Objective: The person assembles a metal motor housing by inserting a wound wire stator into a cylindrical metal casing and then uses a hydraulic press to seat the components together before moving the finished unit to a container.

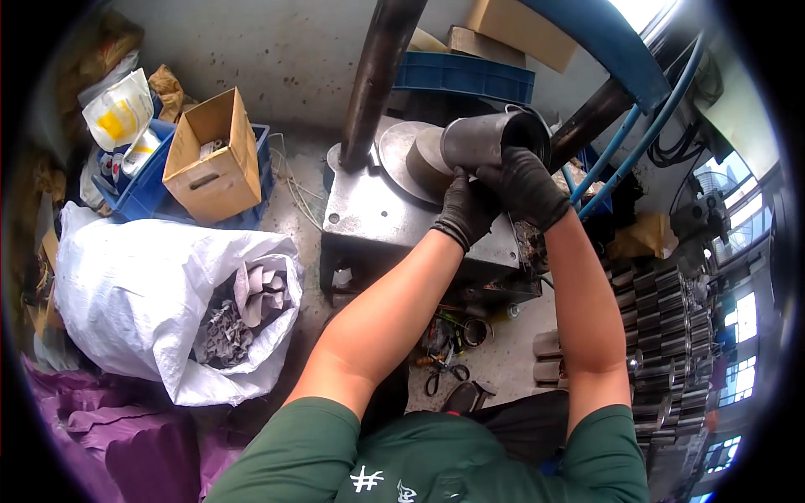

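Observation:
A dark grey, hollow metal cylinder [474, 141] lies tilted on its side above the metal press table [356, 198], its open end toward the right. My gloved right hand [527, 186] grips the rim at that open end. Below it, my gloved left hand [466, 211] is closed against the cylinder's underside; some of its fingers are hidden. Just left of the cylinder, a short round metal block [426, 161] sits on a flat round plate [396, 152] on the table. I cannot tell whether the cylinder touches the block.
Steel columns [375, 84] rise at the table's back. Blue hoses [625, 159] hang at right, above stacked metal sleeves [662, 335]. A white sack [159, 293] of scraps and a cardboard box [214, 180] in a blue crate [151, 197] stand left. Scissors [444, 377] lie on the floor.

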### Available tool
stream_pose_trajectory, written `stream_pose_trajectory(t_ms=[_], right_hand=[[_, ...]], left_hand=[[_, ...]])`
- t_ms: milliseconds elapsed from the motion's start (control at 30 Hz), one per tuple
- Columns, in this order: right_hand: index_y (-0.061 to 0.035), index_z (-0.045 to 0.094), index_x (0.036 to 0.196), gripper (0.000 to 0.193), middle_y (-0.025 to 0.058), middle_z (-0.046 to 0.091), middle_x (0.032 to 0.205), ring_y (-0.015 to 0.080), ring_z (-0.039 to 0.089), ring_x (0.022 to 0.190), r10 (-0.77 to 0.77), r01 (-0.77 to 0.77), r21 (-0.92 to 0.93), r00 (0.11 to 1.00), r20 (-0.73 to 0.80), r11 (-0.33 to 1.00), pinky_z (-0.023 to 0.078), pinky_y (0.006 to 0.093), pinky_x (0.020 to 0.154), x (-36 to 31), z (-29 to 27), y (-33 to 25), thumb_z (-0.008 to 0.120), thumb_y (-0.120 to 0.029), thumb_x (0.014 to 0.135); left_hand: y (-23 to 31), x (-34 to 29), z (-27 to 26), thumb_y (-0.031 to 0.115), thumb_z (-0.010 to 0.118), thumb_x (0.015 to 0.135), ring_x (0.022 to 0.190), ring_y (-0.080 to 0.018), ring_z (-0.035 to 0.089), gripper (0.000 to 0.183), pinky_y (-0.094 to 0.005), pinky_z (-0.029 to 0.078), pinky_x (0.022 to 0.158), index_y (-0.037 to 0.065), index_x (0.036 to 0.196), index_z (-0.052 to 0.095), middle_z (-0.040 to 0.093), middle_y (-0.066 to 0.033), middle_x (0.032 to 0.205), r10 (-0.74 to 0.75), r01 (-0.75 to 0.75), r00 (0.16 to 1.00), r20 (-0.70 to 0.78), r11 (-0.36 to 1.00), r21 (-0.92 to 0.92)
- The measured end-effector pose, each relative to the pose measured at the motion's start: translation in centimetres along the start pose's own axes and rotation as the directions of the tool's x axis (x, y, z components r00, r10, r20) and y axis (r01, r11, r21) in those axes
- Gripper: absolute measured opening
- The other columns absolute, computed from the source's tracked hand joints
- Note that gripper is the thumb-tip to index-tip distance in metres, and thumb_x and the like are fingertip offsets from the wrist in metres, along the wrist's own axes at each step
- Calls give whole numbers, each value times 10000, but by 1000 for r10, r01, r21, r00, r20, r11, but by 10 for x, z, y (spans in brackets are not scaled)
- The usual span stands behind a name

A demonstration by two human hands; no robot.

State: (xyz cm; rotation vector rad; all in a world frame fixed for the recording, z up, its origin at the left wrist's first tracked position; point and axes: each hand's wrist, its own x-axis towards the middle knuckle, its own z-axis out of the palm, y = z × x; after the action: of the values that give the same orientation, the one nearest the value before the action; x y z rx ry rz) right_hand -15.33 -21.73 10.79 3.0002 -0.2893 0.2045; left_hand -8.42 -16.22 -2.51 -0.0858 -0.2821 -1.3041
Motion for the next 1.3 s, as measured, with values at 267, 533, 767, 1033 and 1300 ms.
stream_pose_trajectory(t_ms=[267, 533, 767, 1033, 1300], right_hand=[[-30, 708, 927, 282, 76, 726, 834, 163, 674, 777, -35, -14, 293, 986, 163, 956, 554, 335, 775, 96, -18, 31, 805, -285, 854], [-30, 668, 1155, 309, 111, 713, 988, 232, 697, 940, 200, 152, 466, 757, -622, 872, 564, 353, 844, 101, -2, 9, 706, -253, 945], [-65, 651, 1219, 420, 118, 687, 1075, 278, 702, 922, -79, 340, 573, 899, -431, 746, 583, 343, 778, -95, 114, -65, 708, 92, 834], [-75, 639, 1351, 480, 230, 689, 1261, 404, 645, 1192, 132, -508, 144, 469, 873, 850, 518, 479, 1004, -364, 389, -15, 634, -178, 882], [-121, 613, 1374, 559, 255, 654, 1288, 433, 607, 1221, 596, -875, 132, 421, 684, 466, 508, 504, 993, -390, 503, 17, 715, -338, 870]], left_hand=[[26, 5, -12, 348, 541, 1038, 797, -267, 663, 266, -387, 537, 698, 108, 1099, 639, 689, -72, 908, -38, 111, 886, -463, 985, 132], [63, -32, 11, 203, 635, 994, 660, -242, 688, 282, -348, 588, 558, -9, 1176, 597, 721, -149, 925, 334, -56, 811, -480, 861, 505], [78, -77, 49, 290, 634, 1015, 919, -256, 742, 302, -366, 605, 896, 15, 1136, 671, 742, -104, 992, 344, -11, 804, -486, 825, 566], [36, -97, 73, 298, 607, 1031, 1005, -275, 720, 318, -391, 556, 949, -2, 1104, 682, 742, -122, 1023, 199, 75, 916, -349, 768, 636], [13, -108, 73, 381, 571, 1045, 1036, -281, 707, 381, -423, 557, 939, 13, 1111, 647, 717, -158, 1157, 71, 199, 916, -396, 775, 600]])
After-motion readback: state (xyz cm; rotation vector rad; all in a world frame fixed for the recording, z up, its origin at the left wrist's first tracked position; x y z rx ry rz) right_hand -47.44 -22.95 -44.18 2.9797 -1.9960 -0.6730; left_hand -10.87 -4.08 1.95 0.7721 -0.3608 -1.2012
